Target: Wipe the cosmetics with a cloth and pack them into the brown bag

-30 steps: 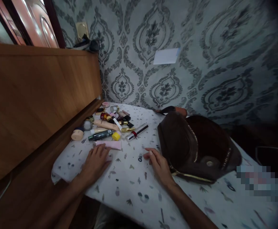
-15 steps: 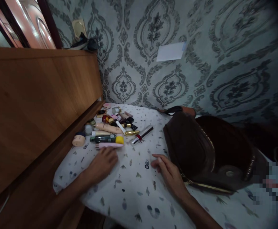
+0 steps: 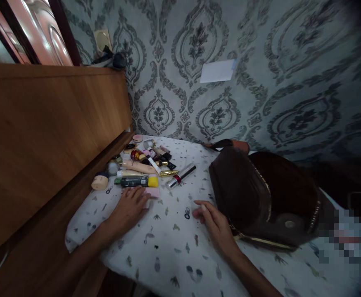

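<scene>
My left hand [image 3: 131, 207] lies over the near edge of a pile of cosmetics, its fingers spread on a pale pink tube [image 3: 152, 192]. Just beyond it is a dark green tube with a yellow cap [image 3: 134, 181]. A peach tube [image 3: 138, 166], a gold tube [image 3: 168, 173] and a red jar [image 3: 135, 155] lie farther back. A silver tube with a red band [image 3: 180, 177] rests to the right of the pile. My right hand [image 3: 213, 220] is over the cloth with nothing in it, fingers apart, beside a small dark ring-like item [image 3: 187, 213] and left of the dark bag.
The dark brown bag [image 3: 239, 185] takes up the right side of the white patterned cloth [image 3: 168, 264]. A wooden panel [image 3: 56, 123] stands at the left, and a patterned wall [image 3: 183, 99] rises behind. A peach jar [image 3: 100, 181] sits near the left edge.
My left hand has moved slightly left and onto the pale pink tube, whose near side it now covers. My right hand stays in nearly the same place. The view has shifted a little.
</scene>
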A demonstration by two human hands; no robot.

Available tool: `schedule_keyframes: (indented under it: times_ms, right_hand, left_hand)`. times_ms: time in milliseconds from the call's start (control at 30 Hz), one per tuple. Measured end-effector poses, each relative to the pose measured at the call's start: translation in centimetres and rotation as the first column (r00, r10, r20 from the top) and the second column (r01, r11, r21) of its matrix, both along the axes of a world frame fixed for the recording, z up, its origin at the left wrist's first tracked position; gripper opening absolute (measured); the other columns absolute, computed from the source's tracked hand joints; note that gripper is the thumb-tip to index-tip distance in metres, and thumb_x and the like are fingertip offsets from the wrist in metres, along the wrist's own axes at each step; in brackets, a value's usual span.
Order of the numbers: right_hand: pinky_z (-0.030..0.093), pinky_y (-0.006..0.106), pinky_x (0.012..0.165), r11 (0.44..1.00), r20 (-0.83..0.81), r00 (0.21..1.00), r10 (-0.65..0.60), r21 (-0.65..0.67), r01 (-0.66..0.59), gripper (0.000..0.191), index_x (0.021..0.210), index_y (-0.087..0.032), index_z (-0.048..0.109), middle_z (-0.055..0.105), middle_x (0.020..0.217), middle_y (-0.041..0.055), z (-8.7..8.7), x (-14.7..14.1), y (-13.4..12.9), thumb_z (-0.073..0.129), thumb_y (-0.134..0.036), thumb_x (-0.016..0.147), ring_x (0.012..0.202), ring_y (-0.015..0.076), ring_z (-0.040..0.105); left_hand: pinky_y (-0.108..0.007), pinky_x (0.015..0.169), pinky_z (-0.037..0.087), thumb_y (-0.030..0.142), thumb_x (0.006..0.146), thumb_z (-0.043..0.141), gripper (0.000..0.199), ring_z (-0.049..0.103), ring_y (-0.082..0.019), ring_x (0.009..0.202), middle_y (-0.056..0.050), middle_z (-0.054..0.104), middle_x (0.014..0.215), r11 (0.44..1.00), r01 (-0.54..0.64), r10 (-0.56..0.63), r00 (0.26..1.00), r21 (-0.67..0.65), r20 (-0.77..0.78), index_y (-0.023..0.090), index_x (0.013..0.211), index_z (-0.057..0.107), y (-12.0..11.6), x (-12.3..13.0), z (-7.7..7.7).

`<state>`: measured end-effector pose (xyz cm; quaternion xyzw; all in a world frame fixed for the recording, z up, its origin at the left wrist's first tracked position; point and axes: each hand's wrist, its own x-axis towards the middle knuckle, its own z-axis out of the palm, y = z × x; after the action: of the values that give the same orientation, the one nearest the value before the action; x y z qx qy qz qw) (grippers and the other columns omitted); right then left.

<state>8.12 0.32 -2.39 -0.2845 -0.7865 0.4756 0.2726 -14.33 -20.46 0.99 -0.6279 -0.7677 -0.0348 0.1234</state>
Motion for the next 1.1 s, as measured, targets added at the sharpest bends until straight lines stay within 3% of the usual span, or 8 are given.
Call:
schedule_keyframes:
  times_ms: [200,367,567,667,767,900,1000,1100]
  right_hand:
    - [0.054,0.035,0.07,0.999,-0.025,1.0,0.019,-0.049,-0.021,0.053,0.107,-0.02,0.067,0.073,0.079,0.0072,0.3,0.0,-0.1,0.041,-0.064,0.093,0.073,0.0228,0.066]
    - [0.054,0.033,0.066,0.987,-0.042,0.993,0.111,-0.116,-0.115,0.049,0.102,-0.02,0.069,0.072,0.075,0.0064,2.2,-1.2,-0.2,0.048,-0.063,0.09,0.068,0.0213,0.066]
    - [0.051,0.029,0.058,0.941,-0.17,0.972,0.161,-0.271,-0.203,0.051,0.097,-0.018,0.069,0.071,0.071,0.0067,3.2,-6.4,-0.3,0.054,-0.065,0.085,0.066,0.0198,0.066]
    - [0.051,0.029,0.058,0.923,-0.234,0.964,0.123,-0.331,-0.198,0.052,0.096,-0.018,0.067,0.072,0.072,0.0073,2.7,-9.3,-0.4,0.055,-0.066,0.082,0.068,0.0213,0.067]
    - [0.051,0.031,0.06,0.94,-0.281,0.958,0.045,-0.312,-0.136,0.052,0.098,-0.018,0.067,0.071,0.073,0.0074,1.8,-11.2,-0.7,0.053,-0.066,0.084,0.067,0.0217,0.066]
    - [0.049,0.031,0.062,0.957,-0.276,0.961,0.016,-0.275,-0.095,0.052,0.097,-0.018,0.067,0.07,0.071,0.0063,0.7,-11.8,-0.8,0.051,-0.066,0.086,0.066,0.0207,0.062]
    - [0.047,0.03,0.06,0.945,-0.274,0.961,0.03,-0.306,-0.117,0.055,0.097,-0.017,0.066,0.069,0.071,0.0058,0.2,-11.6,-0.6,0.05,-0.068,0.085,0.063,0.0191,0.06]
    - [0.046,0.029,0.059,0.93,-0.287,0.957,0.03,-0.343,-0.132,0.059,0.1,-0.016,0.065,0.068,0.069,0.0049,0.1,-11.5,-0.4,0.05,-0.071,0.085,0.061,0.0177,0.058]
  left_hand:
    - [-0.05,0.101,0.044,0.026,0.098,0.048,0.028,0.055,-0.029,0.12,-0.014,0.061,0.132,0.992,0.041,-0.056,0.99,0.121,0.126,0.019,0.124,0.056,0.6,-1.1,1.9]
    - [-0.049,0.099,0.045,0.029,0.098,0.049,0.027,0.054,-0.029,0.119,-0.012,0.061,0.13,0.994,0.072,-0.083,0.986,0.08,0.146,0.02,0.121,0.058,2.1,-1.5,2.5]
    - [-0.048,0.104,0.04,0.032,0.098,0.049,0.022,0.052,-0.028,0.121,-0.011,0.06,0.133,0.984,0.175,-0.169,0.965,-0.013,0.202,0.02,0.115,0.057,2.7,-0.6,3.4]
    - [-0.044,0.102,0.042,0.033,0.099,0.049,0.022,0.052,-0.025,0.119,-0.009,0.059,0.134,0.982,0.189,-0.19,0.948,0.026,0.255,0.022,0.116,0.057,2.6,-0.7,3.6]
    - [-0.04,0.099,0.044,0.034,0.099,0.049,0.024,0.056,-0.023,0.113,-0.008,0.063,0.127,0.983,0.168,-0.184,0.943,0.079,0.278,0.023,0.119,0.058,3.0,-1.8,4.1]
    - [-0.038,0.096,0.047,0.033,0.099,0.046,0.024,0.06,-0.023,0.109,-0.008,0.067,0.117,0.996,0.037,-0.057,0.97,0.087,0.238,0.022,0.113,0.062,5.4,-5.8,5.2]
    - [-0.039,0.092,0.049,0.03,0.098,0.044,0.025,0.061,-0.025,0.106,-0.011,0.066,0.114,0.991,-0.116,0.098,0.972,0.072,0.215,0.019,0.112,0.062,8.4,-11.4,6.1]
    - [-0.042,0.098,0.047,0.023,0.094,0.048,0.029,0.058,-0.028,0.116,-0.014,0.062,0.122,0.974,-0.227,0.219,0.955,0.02,0.202,0.017,0.119,0.061,11.7,-17.9,6.7]
